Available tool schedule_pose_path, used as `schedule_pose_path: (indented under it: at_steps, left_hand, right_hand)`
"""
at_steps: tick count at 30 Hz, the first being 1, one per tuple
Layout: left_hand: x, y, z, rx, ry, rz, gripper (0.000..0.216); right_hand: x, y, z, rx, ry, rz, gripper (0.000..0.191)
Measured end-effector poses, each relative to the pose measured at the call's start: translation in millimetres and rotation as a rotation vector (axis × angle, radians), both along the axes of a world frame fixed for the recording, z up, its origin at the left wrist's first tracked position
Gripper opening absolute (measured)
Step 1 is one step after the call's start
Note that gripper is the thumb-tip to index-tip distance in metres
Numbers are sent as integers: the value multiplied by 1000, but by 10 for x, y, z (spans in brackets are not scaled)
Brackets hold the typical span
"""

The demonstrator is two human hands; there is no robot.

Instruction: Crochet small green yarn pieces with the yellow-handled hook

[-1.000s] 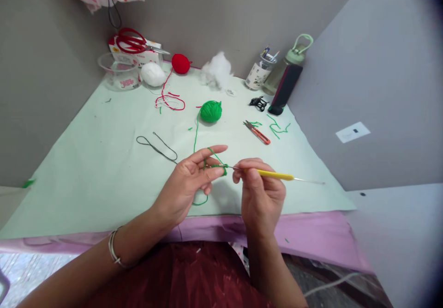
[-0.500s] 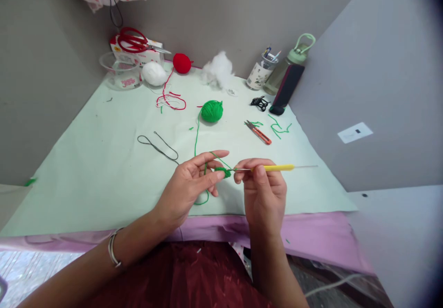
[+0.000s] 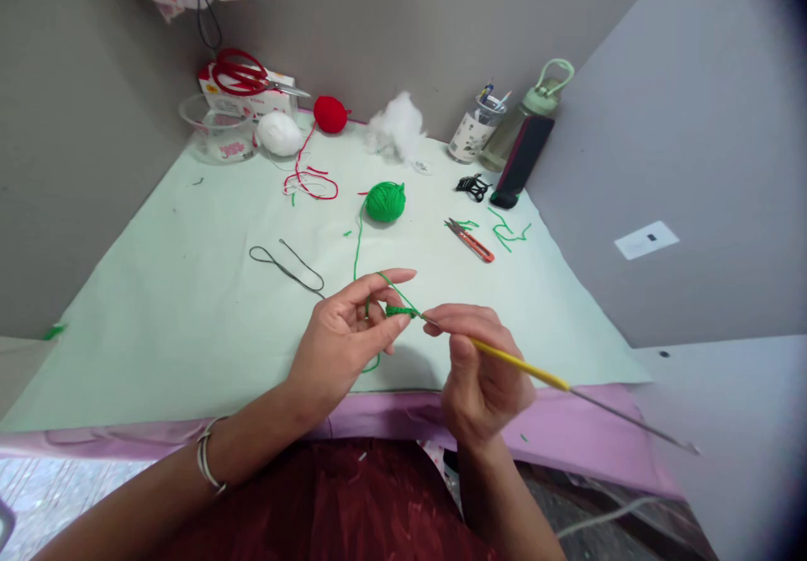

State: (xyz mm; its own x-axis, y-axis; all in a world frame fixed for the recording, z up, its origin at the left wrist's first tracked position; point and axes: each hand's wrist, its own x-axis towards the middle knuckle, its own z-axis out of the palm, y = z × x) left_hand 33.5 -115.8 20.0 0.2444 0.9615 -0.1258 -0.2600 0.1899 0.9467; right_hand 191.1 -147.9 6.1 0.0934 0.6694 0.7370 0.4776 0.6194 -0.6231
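My left hand [image 3: 344,334] pinches a small green crochet piece [image 3: 401,311] between thumb and fingers, with the green strand looped over its outstretched index finger. My right hand [image 3: 479,367] is closed on a yellow-handled crochet hook [image 3: 523,365], whose tip sits in the green piece. The hook's long metal tail slants down to the right. The strand runs back across the table to a green yarn ball [image 3: 384,202].
On the pale green mat [image 3: 189,292] lie a black cord loop [image 3: 287,265], orange thread snips [image 3: 470,241], green yarn scraps, a red yarn ball [image 3: 330,113], a white ball [image 3: 279,134], stuffing [image 3: 397,128], red scissors [image 3: 243,77], a bowl, a pen cup, a bottle and a phone.
My right hand has tipped the hook: its tail, level half a second ago, now points down to the right. The left hand has kept its place on the green piece.
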Motion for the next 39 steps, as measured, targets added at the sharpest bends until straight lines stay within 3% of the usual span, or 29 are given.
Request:
schedule_pose_path:
  at_steps: [5, 8, 10, 12, 15, 17, 23, 27, 30, 33, 35, 39]
  left_hand:
    - [39, -28, -7, -41, -103, -18, 46]
    - [36, -21, -36, -202, -281, -86, 53]
    - [12, 5, -42, -331, -393, -157, 48]
    - [-20, 35, -33, -381, -443, -180, 41]
    - [-40, 50, -5, -338, -423, -136, 41]
    - [-23, 33, 5, -303, -388, -138, 43]
    - [54, -8, -37, -209, -313, -81, 45]
    - [29, 48, -68, -335, -393, -149, 42]
    - [-11, 102, -81, -380, -450, -156, 34]
    - [-14, 105, -71, -313, -418, -85, 34]
    - [7, 76, -58, -264, -370, -94, 36]
    - [29, 23, -47, -219, -312, -120, 35]
  right_hand:
    - [-9, -6, -194, 106, -181, -73, 29]
    - [-30, -10, -264, 147, -307, -165, 35]
    - [-36, -1, -241, 103, -246, -158, 32]
    - [-36, 25, -174, -4, -24, -92, 25]
    - [-38, 80, -70, -133, 338, 50, 21]
    - [-51, 105, -39, -186, 383, 103, 19]
    - [-102, 50, -114, -86, 61, -52, 24]
    - [-65, 34, -140, -6, -104, -122, 26]
    - [-12, 75, -91, -134, 165, -61, 19]
    - [3, 114, -52, -257, 442, 74, 17]
    - [-6, 125, -51, -281, 449, 145, 15]
    - [-3, 127, -74, -329, 441, 145, 14]
